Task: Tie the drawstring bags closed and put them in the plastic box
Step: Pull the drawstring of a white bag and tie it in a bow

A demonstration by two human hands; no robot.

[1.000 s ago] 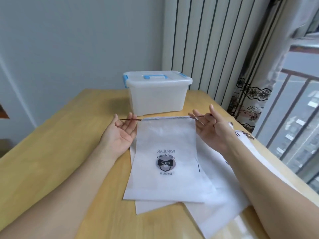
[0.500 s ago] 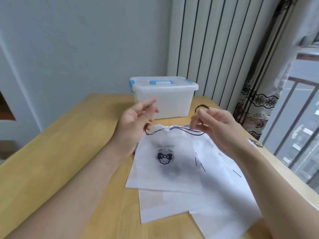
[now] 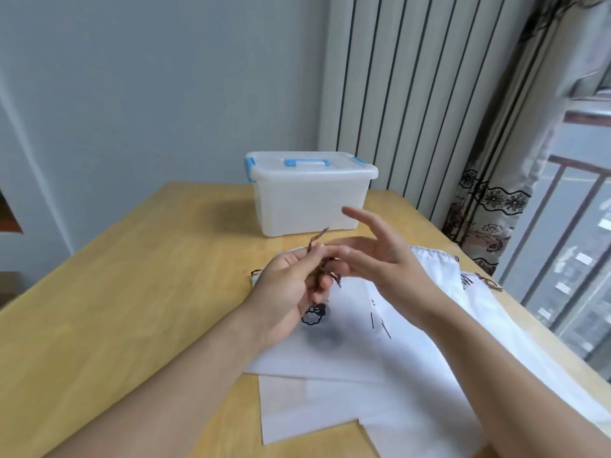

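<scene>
Our left hand [image 3: 291,285] is pinching the dark twisted drawstring [image 3: 315,242], hiding the knot area; our right hand [image 3: 380,259] is hovering with fingers spread. The white fabric bag [image 3: 330,352] is lying flat on the wooden table [image 3: 132,292], its printed logo unreadable, near the lidded translucent plastic box [image 3: 310,196].

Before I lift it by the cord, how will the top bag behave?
The top bag will likely flop: it lies flat as a thin sheet over other bags. It probably weighs little, showing no bulge of contents. The cord, gripped by the left hand, looks thin and limp, so the mouth should bunch as it tightens.
</scene>
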